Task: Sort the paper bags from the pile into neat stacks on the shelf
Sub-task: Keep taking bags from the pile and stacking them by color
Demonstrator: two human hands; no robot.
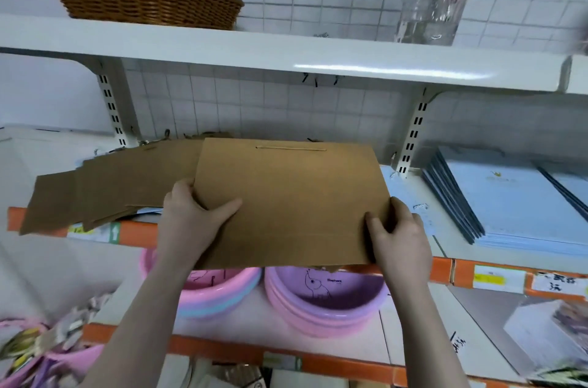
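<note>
From the head camera, a flat brown paper bag (292, 203) is held level over the front edge of the middle shelf (445, 270), with the left hand (191, 219) pinching its left edge, thumb on top, and the right hand (397, 235) pinching its near right corner the same way. Just to its left a loose, fanned pile of brown bags (105, 187) lies on the shelf, and a neater stack of pale blue bags (509, 206) sits well to the right. The bag looks light, thin and fairly stiff while folded, likely to crease or sag if held by one corner, so gripping both side edges seems the safest hold.

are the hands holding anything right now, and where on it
Yes: a flat brown paper bag. The left hand grips its left edge and the right hand its right edge, both near the bottom corners.
</note>
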